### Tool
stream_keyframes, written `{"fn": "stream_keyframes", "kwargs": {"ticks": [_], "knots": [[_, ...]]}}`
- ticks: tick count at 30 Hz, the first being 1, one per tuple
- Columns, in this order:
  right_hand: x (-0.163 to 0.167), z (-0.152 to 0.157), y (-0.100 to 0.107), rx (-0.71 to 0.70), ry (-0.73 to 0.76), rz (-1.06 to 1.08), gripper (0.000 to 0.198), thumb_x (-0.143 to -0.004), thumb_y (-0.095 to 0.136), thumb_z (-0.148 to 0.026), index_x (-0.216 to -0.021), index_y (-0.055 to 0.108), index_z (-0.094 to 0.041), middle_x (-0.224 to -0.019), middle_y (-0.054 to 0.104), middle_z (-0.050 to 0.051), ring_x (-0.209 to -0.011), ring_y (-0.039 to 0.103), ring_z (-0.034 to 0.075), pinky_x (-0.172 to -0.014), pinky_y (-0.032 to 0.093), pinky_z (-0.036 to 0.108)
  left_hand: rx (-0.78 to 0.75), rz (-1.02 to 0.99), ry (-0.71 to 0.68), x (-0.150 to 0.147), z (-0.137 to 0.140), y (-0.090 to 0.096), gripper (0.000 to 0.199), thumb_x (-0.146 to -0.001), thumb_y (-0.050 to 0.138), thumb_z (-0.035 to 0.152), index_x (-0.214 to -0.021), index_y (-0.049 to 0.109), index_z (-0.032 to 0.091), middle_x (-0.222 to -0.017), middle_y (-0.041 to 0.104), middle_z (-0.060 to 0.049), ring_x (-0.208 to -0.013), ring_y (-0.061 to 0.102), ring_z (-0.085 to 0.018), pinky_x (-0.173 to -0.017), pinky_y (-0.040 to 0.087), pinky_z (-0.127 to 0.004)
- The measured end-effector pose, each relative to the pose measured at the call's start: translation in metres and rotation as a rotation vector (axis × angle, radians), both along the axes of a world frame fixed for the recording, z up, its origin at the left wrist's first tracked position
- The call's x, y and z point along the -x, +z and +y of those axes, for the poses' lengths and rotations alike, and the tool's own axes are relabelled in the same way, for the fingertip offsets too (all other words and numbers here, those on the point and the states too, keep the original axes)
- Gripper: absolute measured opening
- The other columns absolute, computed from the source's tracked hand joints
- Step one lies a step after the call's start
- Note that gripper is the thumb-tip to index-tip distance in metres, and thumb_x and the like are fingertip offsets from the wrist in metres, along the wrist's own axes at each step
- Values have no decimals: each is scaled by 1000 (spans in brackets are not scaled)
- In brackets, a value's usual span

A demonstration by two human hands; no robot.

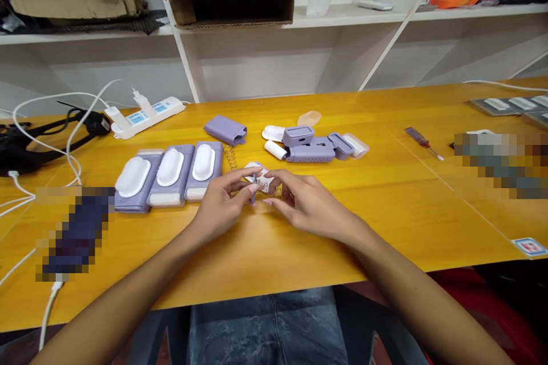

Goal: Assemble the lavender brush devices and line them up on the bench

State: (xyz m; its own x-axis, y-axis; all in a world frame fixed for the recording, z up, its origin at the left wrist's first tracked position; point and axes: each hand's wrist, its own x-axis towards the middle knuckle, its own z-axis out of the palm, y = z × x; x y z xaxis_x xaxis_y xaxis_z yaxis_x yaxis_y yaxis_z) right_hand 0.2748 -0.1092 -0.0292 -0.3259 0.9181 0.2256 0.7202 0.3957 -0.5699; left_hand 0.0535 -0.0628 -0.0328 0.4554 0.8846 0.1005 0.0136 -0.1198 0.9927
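Observation:
In the head view, my left hand (222, 197) pinches a small purple plastic piece (254, 179) between thumb and fingers. My right hand (310, 205) faces it, fingers curled around a thin wire coil spring (277, 190) that stretches toward the purple piece. Just behind the fingertips lies a white bristled brush part (266, 179), partly covered by my hands. Another coil spring (230, 157) rests on the table beyond my left hand. Past it sits a hollow purple case (225, 129). Farther back, a purple housing (310, 151) lies among loose parts.
Several purple brushes with white bristles (169, 168) stand in a row at left. A power strip (148, 118), white cables and a blurred dark phone-like object (81, 231) are also left. A screwdriver (422, 141) lies right. White shelves (261, 63) rise behind the wooden table (385, 222).

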Motion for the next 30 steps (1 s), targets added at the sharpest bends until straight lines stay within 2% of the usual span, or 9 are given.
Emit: {"fn": "stream_keyframes", "kwargs": {"ticks": [6, 12, 15, 17, 20, 23, 26, 28, 30], "knots": [[-16, 5, 8, 22, -28, 65, 37, -97, 72, -27, -132, 67, -20, -97, 79, 7, -77, 69, 23, -71, 50, 35, 55, -40, 94, 3, 6, -2, 45, -94, 79, 34, -136, 76, 18, -120, 80, -13, -79, 72, -17, -70, 65, -34], [-28, 11, 12, 55, -43, 461, 25, -92, 80, -34, -113, 73, -22, -98, 79, 5, -80, 68, 21, -75, 55, 39, 138, -132, 161, 3, 8, 0, 45, -92, 81, 33, -134, 75, 17, -115, 78, -11, -85, 75, -19, -66, 64, -32], [-27, 13, 12, 56, -94, 627, 29, -87, 88, -42, -105, 76, -22, -97, 78, 6, -83, 69, 21, -74, 55, 38, 184, -156, 141, 2, 7, 1, 44, -91, 82, 32, -132, 75, 17, -117, 78, -12, -88, 76, -20, -67, 64, -31], [-25, 14, 12, 73, -113, 721, 30, -85, 91, -44, -100, 77, -22, -93, 77, 5, -77, 67, 18, -68, 54, 36, 219, -161, 105, 2, 6, 2, 44, -90, 84, 31, -132, 75, 17, -121, 78, -13, -92, 77, -21, -69, 66, -32], [-25, 15, 12, 98, -98, 874, 35, -84, 93, -42, -108, 77, -23, -89, 76, 3, -65, 62, 15, -61, 51, 33, 309, -195, 60, 2, 6, 4, 47, -88, 87, 27, -131, 74, 16, -121, 79, -14, -97, 79, -24, -74, 69, -35], [-29, 18, 11, 60, -51, 989, 45, -87, 90, -49, -120, 73, -25, -97, 78, 4, -66, 62, 16, -63, 52, 36, 405, -268, 61, 3, 8, 9, 44, -89, 86, 21, -130, 72, 12, -120, 80, -17, -100, 82, -27, -75, 69, -34], [-29, 21, 8, -19, -102, 907, 44, -93, 81, -58, -121, 70, -25, -105, 78, 8, -75, 66, 20, -68, 55, 38, 451, -350, 112, 5, 12, 15, 37, -93, 79, 14, -129, 70, 10, -123, 80, -20, -101, 83, -26, -74, 68, -31], [-26, 22, 2, -106, -161, 696, 38, -97, 77, -55, -119, 69, -25, -106, 77, 8, -85, 69, 23, -77, 57, 41, 440, -396, 145, 6, 15, 19, 35, -95, 76, 11, -129, 69, 10, -124, 80, -20, -104, 83, -27, -74, 68, -31], [-20, 22, -5, -194, -153, 389, 32, -98, 75, -47, -120, 67, -24, -112, 75, 10, -98, 70, 28, -89, 58, 46, 401, -423, 165, 8, 17, 21, 35, -96, 74, 12, -130, 68, 11, -125, 80, -20, -107, 83, -29, -73, 67, -31]]}}
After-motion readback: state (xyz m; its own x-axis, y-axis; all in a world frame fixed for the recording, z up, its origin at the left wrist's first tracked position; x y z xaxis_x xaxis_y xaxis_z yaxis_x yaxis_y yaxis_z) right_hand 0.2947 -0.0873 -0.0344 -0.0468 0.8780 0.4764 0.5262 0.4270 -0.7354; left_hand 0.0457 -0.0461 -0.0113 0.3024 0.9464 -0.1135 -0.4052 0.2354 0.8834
